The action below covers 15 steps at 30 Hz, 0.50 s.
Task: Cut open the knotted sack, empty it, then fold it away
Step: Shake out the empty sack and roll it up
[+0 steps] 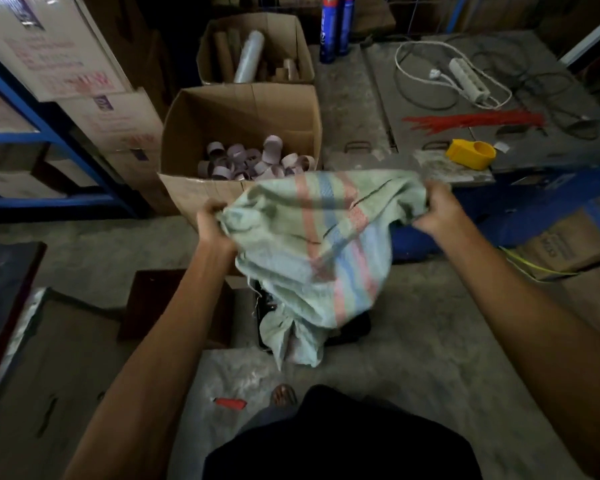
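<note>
A yellow tape dispenser (470, 152), red cable ties (471, 121) and what looks like a power strip (468, 79) lie on the bench (378, 98).

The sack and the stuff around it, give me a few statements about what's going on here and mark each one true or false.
1. Both hands hold the sack, the left hand at one upper corner and the right hand at the other. True.
2. The sack is plain white with no pattern. False: it is pale green with pink and blue stripes.
3. The nearer cardboard box contains many short cardboard tube rings. True.
4. The yellow tape dispenser lies on the floor by the person's foot. False: it sits on the grey bench at right.
5. A bundle of red cable ties lies on that bench. True.
</note>
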### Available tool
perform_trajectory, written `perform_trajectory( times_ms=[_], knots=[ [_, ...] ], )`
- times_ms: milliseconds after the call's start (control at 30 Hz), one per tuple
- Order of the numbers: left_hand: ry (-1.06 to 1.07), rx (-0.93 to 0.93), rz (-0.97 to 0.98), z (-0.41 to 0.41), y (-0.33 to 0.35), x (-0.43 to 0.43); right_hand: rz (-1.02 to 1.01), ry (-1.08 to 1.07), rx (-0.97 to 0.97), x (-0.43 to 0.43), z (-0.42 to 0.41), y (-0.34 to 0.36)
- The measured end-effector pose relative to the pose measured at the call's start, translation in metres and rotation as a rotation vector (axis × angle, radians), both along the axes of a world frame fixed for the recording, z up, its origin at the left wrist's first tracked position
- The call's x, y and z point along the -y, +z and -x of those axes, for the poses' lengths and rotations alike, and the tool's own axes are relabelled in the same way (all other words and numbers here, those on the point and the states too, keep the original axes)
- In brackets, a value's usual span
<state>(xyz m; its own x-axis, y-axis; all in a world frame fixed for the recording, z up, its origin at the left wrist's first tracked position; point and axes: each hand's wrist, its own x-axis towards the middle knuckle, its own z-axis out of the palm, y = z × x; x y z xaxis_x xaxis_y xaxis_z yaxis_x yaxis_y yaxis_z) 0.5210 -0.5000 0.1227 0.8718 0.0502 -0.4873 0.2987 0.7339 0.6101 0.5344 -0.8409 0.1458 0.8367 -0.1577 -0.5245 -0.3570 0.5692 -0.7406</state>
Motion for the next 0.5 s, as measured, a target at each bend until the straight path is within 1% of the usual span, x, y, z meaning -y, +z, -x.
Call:
perform_trajectory(
  times_ms=[67,100,133,167,200,267,300,367,433,500],
  knots=[
    [0.060,0.095,0.020,-0.020,0.016,0.000,0.004,0.004,0.117,0.002,-0.004,0.018],
    [0.062,0.129,0.068,-0.028,0.024,-0.002,-0.002,-0.009,0.172,0.005,-0.007,0.026],
    [0.063,0.136,0.073,-0.034,0.027,-0.004,-0.024,-0.042,0.185,0.008,-0.012,0.028],
    [0.038,0.149,0.119,-0.040,0.023,-0.005,-0.003,-0.044,0.146,0.009,-0.017,0.027],
    [-0.007,0.143,0.104,-0.042,0.022,-0.006,0.024,-0.044,0.099,0.008,-0.022,0.026],
    [-0.072,0.135,0.055,-0.046,0.015,-0.010,0.043,0.070,0.052,0.007,-0.028,0.029],
    [-0.107,0.148,0.034,-0.046,0.014,-0.011,0.053,0.120,0.055,0.007,-0.027,0.033],
    [-0.082,0.141,-0.068,-0.042,0.015,-0.010,0.023,0.154,0.088,0.009,-0.025,0.038],
    [-0.061,0.072,-0.097,-0.037,0.014,-0.007,-0.027,0.169,0.131,0.010,-0.024,0.039],
    [-0.106,0.013,-0.163,-0.029,0.013,0.000,-0.054,0.206,0.167,0.006,-0.023,0.046]
  ],
)
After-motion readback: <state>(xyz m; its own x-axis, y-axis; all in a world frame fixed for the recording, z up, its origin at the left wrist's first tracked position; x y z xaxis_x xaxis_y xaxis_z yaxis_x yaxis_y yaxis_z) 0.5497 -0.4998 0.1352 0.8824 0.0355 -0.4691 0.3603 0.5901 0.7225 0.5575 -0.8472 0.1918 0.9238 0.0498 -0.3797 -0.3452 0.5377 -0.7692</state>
